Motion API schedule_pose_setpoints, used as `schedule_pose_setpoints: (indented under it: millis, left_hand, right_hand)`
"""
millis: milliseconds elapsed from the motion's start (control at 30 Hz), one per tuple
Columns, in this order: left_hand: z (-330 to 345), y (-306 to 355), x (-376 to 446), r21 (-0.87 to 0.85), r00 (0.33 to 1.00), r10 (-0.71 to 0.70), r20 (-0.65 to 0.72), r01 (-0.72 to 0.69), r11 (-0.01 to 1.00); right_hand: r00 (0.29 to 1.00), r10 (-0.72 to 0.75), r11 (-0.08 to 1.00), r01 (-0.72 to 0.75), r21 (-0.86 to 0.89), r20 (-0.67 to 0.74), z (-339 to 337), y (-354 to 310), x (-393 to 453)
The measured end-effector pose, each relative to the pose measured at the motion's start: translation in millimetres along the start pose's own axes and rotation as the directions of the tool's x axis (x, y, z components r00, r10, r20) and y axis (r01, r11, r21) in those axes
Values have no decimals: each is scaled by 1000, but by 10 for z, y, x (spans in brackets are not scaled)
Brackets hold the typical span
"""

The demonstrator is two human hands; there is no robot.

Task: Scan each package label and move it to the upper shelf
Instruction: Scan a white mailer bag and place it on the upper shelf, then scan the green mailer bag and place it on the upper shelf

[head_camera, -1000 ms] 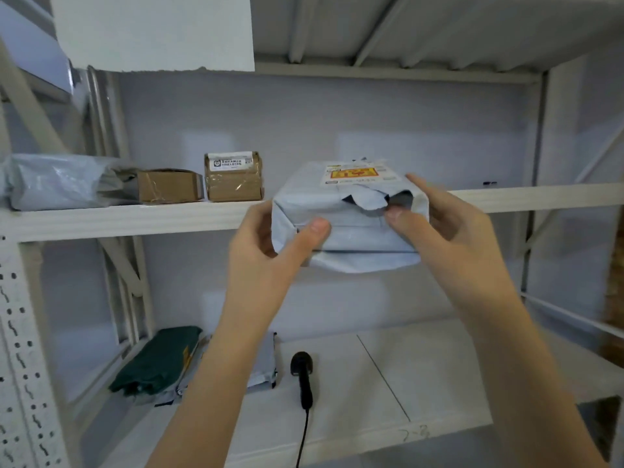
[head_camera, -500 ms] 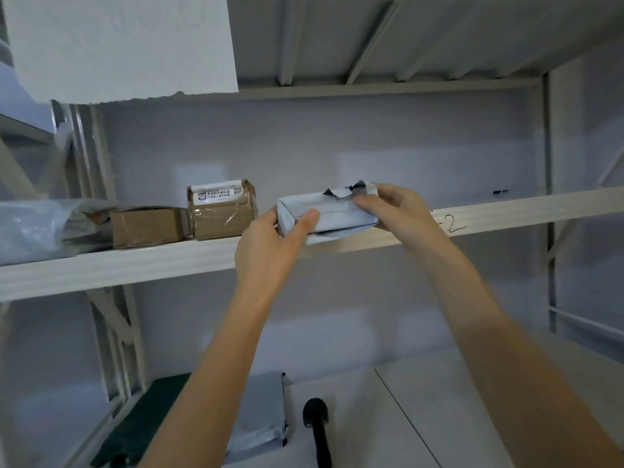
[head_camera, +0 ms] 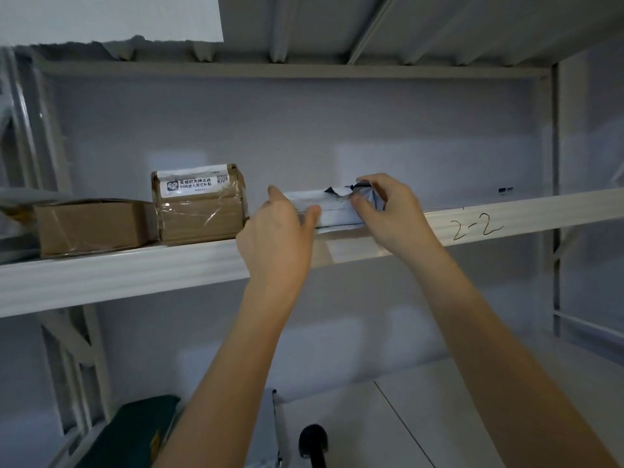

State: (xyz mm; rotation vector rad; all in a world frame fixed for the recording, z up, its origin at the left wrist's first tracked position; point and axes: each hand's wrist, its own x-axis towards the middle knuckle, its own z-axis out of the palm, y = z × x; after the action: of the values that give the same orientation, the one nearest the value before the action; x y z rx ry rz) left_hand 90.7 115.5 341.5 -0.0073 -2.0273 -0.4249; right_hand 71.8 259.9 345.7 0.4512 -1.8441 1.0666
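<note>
A grey-white plastic mailer package (head_camera: 337, 211) lies on the upper shelf (head_camera: 135, 268), just right of two brown boxes. My left hand (head_camera: 277, 231) grips its left end, thumb on the front. My right hand (head_camera: 388, 214) pinches its torn top right corner. A black handheld scanner (head_camera: 314, 444) lies on the lower shelf (head_camera: 456, 417) between my forearms. A dark green package (head_camera: 131, 430) and a grey mailer (head_camera: 275, 420) lie at the lower left, partly hidden by my left arm.
A taped brown box with a white label (head_camera: 199, 204) and a flatter brown box (head_camera: 94, 226) stand left on the upper shelf. The shelf edge is marked "2-2" (head_camera: 476, 228). Upright posts rise at left and right.
Both hands have lifted the mailer from mid-air onto the upper shelf and pushed it further back, so it now lies flat beside the labelled box. The view has tilted upward.
</note>
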Motion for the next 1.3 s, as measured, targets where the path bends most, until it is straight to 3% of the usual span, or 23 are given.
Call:
schedule_pose_setpoints:
  millis: [167, 267, 367, 433, 467, 533, 600, 667, 733, 800, 900, 1033, 1200, 1300]
  left_hand:
    - [47, 38, -4, 17, 1000, 13, -23, -13, 1000]
    - [27, -40, -167, -18, 977, 49, -207, -54, 998]
    - [30, -268, -596, -76, 845, 223, -487, -295, 953]
    - [175, -515, -934, -65, 814, 322, -484, -400, 914]
    - [272, -661, -1083, -45, 841, 346, -415, -399, 916]
    - [567, -1035, -1374, 41, 928, 317, -193, -316, 948]
    - [858, -1487, -1667, 101, 987, 156, 25, -158, 982]
    - [1065, -1936, -1971, 170, 984, -30, 175, 0, 986]
    - [1172, -2324, -2215, 282, 946, -194, 260, 118, 952]
    - [1213, -2669, -2372, 350, 877, -334, 345, 210, 913]
    - [1173, -3099, -2479, 426, 772, -482, 414, 304, 852]
    - [1141, -3678, -2433, 486, 652, -597, 468, 375, 790]
    - [1186, -4281, -2311, 573, 652, -585, 482, 271, 774]
    - [1199, -4466, -2221, 566, 576, -640, 508, 337, 752]
  right_hand:
    - [999, -23, 999, 22, -39, -31, 64, 50, -17]
    - [975, -100, 994, 106, 20, -197, 65, 63, -177]
    - [827, -373, 915, 403, -18, -421, 118, 183, -558]
    - [747, -512, 836, 546, -48, -424, 252, 399, -868]
    - [755, -539, 822, 568, -38, -372, 354, 521, -1006]
    - [862, -478, 869, 492, 53, -169, 642, 766, -1281]
    - [952, -287, 953, 273, 136, 104, 977, 982, -1559]
    - [931, -97, 991, 57, 123, 352, 1323, 1168, -1839]
    - [835, 72, 991, -120, 52, 545, 1646, 1276, -2083]
    - [685, 211, 962, -271, -24, 698, 1945, 1306, -2284]
    - [513, 251, 937, -343, -72, 821, 2376, 1232, -2531]
    - [371, 237, 934, -341, -105, 898, 2943, 1005, -2742]
    - [229, 276, 858, -497, -132, 933, 3693, 598, -2853]
    - [168, 348, 771, -610, -181, 922, 4096, 412, -2910]
